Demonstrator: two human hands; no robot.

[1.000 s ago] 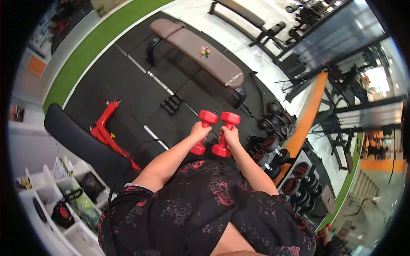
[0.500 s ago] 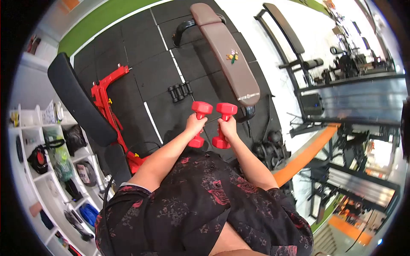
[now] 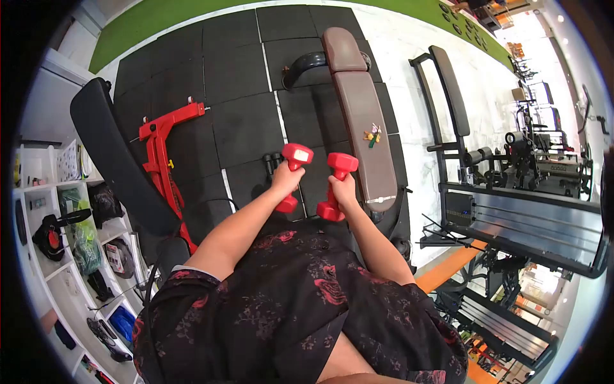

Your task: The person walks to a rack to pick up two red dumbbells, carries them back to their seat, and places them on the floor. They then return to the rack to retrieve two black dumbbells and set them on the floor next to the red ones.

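You are looking through a strong fisheye: a black ring [image 3: 19,192] cuts off every corner, and straight lines such as the grey bench [image 3: 364,121] and the white shelves [image 3: 57,211] bow outward near the rim. The room is evenly and brightly lit. Glare washes out the pale floor [image 3: 448,38] at the upper right, where detail is lost. Your middle stays sharp; shadows there are soft and faint.
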